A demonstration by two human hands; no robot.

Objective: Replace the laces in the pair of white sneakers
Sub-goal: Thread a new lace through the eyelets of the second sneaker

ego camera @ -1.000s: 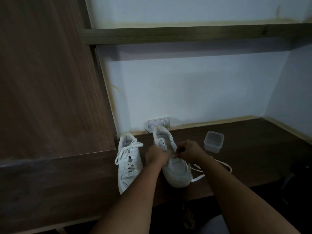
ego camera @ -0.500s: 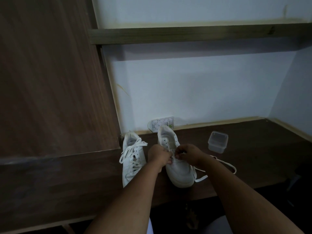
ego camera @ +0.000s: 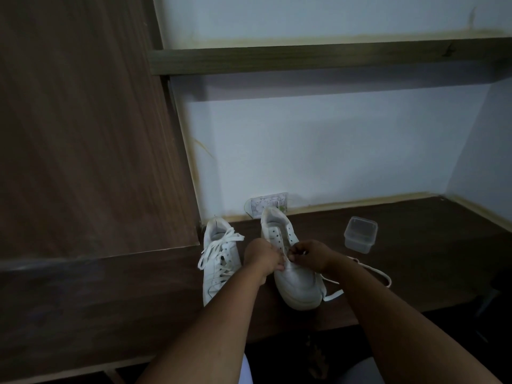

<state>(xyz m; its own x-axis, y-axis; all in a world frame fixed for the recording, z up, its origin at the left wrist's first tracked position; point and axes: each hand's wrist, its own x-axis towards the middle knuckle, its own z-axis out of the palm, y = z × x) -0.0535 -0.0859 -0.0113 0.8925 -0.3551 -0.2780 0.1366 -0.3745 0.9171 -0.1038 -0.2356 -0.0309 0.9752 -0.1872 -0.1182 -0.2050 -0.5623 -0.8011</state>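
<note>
Two white sneakers stand side by side on the dark worktop [ego camera: 415, 273], toes toward the person. The left sneaker [ego camera: 220, 261] is laced, its ends loose; the right sneaker [ego camera: 293, 273] shows bare eyelets near the heel. Over its tongue the left hand [ego camera: 261, 257] and right hand [ego camera: 311, 254] meet – both with fingers curled, pinching the white lace [ego camera: 371, 273], which trails off to the right across the worktop. A clear plastic box [ego camera: 360, 234] sits further right – well apart from the shoes
</note>
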